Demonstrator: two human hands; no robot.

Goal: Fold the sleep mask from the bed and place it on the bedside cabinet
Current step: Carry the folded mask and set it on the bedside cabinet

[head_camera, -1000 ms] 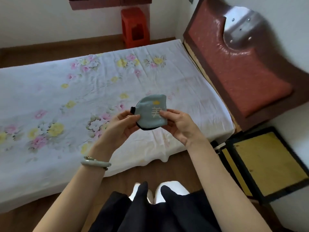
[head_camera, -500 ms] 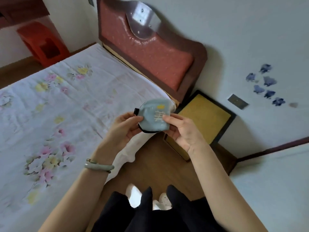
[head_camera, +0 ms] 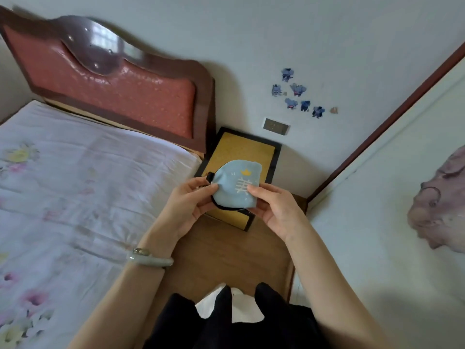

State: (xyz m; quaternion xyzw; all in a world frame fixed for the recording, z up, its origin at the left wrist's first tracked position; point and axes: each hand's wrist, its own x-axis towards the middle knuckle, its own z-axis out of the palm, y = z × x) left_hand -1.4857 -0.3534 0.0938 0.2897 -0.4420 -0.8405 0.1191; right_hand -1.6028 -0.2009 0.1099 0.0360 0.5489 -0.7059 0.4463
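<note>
A person's left hand [head_camera: 187, 202] and right hand [head_camera: 273, 209] grasp a folded light-blue sleep mask [head_camera: 235, 186] by its two edges, holding it in the air above the yellow-topped bedside cabinet [head_camera: 236, 149] beside the bed [head_camera: 75, 187]. The mask hides much of the cabinet top; its black strap [head_camera: 219, 206] shows only partly, and the headboard [head_camera: 113, 89] is blurred.
</note>
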